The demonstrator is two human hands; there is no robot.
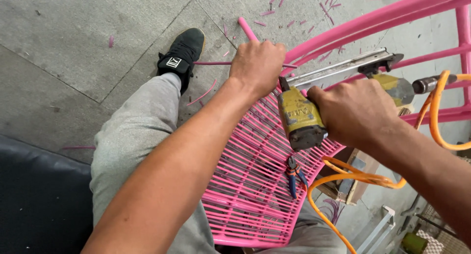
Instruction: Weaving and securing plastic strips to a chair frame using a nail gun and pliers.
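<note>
The left forearm [162,180] crosses the grey-trousered knee nearest the camera. The left hand [258,62] is closed tight around a pink cord [247,28], pulling it against the pink metal chair frame [373,18]. The right hand [355,111] is wrapped fully around a yellow pneumatic stapler [299,117], its nose just beside the left fingers. That closeness is the risk: a fired staple could catch a knuckle if the cord slips. The orange air hose [343,178] loops near blue-handled pliers [293,175] lying on the woven pink seat [250,185]; a tug could snag them.
</note>
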